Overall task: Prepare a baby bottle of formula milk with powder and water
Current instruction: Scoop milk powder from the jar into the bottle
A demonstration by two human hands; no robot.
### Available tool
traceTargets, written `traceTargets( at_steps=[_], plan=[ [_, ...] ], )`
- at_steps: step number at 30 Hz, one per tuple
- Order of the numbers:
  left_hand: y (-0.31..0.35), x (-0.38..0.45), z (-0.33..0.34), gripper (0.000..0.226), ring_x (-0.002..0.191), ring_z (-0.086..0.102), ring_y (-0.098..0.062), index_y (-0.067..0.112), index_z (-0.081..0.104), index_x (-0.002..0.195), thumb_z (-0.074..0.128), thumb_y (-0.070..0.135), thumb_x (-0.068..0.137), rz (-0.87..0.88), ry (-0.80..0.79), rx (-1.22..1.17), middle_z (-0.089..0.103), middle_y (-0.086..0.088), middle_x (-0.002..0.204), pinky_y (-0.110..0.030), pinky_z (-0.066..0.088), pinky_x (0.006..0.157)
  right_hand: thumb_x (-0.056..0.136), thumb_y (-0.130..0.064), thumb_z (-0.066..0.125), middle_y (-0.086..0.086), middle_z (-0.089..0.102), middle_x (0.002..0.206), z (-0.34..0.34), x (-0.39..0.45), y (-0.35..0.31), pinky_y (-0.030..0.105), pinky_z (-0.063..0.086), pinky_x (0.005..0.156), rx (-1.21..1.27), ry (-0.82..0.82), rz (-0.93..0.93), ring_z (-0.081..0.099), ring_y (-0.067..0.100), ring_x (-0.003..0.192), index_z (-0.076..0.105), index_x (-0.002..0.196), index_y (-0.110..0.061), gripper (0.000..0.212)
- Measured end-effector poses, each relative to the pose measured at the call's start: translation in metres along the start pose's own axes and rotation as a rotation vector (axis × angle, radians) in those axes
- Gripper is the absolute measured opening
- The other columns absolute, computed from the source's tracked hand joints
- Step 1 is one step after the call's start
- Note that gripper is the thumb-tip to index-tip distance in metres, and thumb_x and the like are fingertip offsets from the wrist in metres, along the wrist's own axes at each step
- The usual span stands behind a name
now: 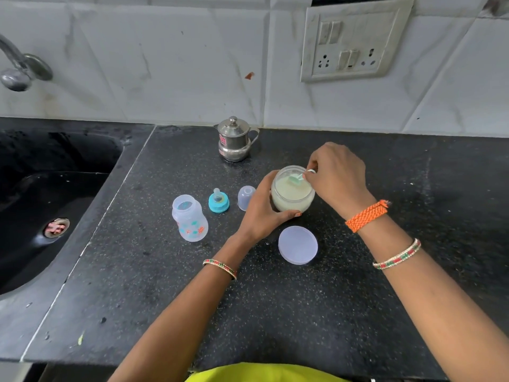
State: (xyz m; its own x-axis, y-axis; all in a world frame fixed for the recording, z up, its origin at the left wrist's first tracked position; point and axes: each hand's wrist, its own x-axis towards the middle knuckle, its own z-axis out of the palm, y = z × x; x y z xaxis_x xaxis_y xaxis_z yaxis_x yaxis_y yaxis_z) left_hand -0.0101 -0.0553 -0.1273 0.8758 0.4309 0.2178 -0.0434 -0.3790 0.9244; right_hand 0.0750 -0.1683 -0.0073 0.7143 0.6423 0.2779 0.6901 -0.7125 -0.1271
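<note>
Three loose parts stand left of the powder jar (292, 193) on the black counter (275, 312): open baby bottle (190, 218), teal nipple ring (218, 201), clear cap (246, 197). Jar lid (297, 245) lies just in front. Steel pot (235, 139) stands behind, its red sticker unreadable. Left hand (261, 209) grips the jar's side. Right hand (337, 176) pinches a teal scoop (296, 178) in the powder; its handle is hidden by fingers. Sink (41, 188) at far left, partly cut off.

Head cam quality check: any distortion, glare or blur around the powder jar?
Head view: wide-angle bending curves the counter edge and the tilted switch plate; soft, even light, faint shadows; mild sheen on the steel pot; powder jar and scoop slightly soft.
</note>
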Motion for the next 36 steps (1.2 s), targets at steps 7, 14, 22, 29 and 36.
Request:
traceTargets(
  at_steps=[7, 14, 22, 29, 36],
  plan=[
    [0.000, -0.003, 0.002, 0.085, 0.125, 0.047, -0.002, 0.027, 0.035, 0.135, 0.086, 0.027, 0.067, 0.003, -0.003, -0.008, 0.050, 0.007, 0.135, -0.022, 0.040, 0.105, 0.088, -0.022, 0.065, 0.013, 0.068, 0.102, 0.008, -0.006, -0.010, 0.040, 0.052, 0.074, 0.024, -0.024, -0.043, 0.064, 0.032, 0.091, 0.067, 0.102, -0.009, 0.019],
    [-0.002, -0.002, 0.003, 0.094, 0.127, 0.046, -0.004, 0.018, 0.031, 0.143, 0.085, 0.031, 0.068, 0.000, 0.010, 0.010, 0.048, 0.005, 0.139, -0.028, 0.041, 0.108, 0.087, -0.024, 0.065, 0.013, 0.068, 0.103, 0.021, -0.007, -0.013, 0.037, 0.049, 0.072, 0.039, -0.039, 0.006, 0.064, 0.031, 0.093, 0.067, 0.101, -0.010, 0.020],
    [-0.002, 0.000, 0.004, 0.092, 0.126, 0.047, -0.006, 0.019, 0.031, 0.142, 0.084, 0.030, 0.069, -0.007, 0.011, 0.023, 0.048, 0.005, 0.138, -0.032, 0.042, 0.107, 0.079, -0.029, 0.072, 0.006, 0.072, 0.092, 0.026, -0.003, -0.013, 0.033, 0.049, 0.069, 0.218, -0.102, 0.122, 0.067, 0.027, 0.088, 0.072, 0.086, -0.014, 0.016],
    [-0.001, 0.003, 0.003, 0.086, 0.123, 0.046, -0.003, 0.020, 0.034, 0.139, 0.084, 0.024, 0.069, -0.020, 0.028, 0.029, 0.048, 0.006, 0.136, -0.022, 0.040, 0.105, 0.076, -0.029, 0.074, 0.003, 0.073, 0.079, 0.019, 0.000, 0.002, 0.043, 0.056, 0.074, 0.396, -0.152, 0.218, 0.068, 0.024, 0.081, 0.073, 0.070, -0.013, 0.017],
    [0.003, 0.011, 0.004, 0.083, 0.121, 0.046, -0.007, 0.020, 0.036, 0.135, 0.084, 0.020, 0.068, -0.023, 0.070, 0.075, 0.050, 0.002, 0.134, -0.026, 0.039, 0.104, 0.085, -0.030, 0.068, 0.003, 0.073, 0.078, 0.011, -0.007, 0.015, 0.031, 0.052, 0.063, 0.396, 0.050, 0.187, 0.064, 0.019, 0.067, 0.075, 0.078, -0.013, 0.020]
  ],
)
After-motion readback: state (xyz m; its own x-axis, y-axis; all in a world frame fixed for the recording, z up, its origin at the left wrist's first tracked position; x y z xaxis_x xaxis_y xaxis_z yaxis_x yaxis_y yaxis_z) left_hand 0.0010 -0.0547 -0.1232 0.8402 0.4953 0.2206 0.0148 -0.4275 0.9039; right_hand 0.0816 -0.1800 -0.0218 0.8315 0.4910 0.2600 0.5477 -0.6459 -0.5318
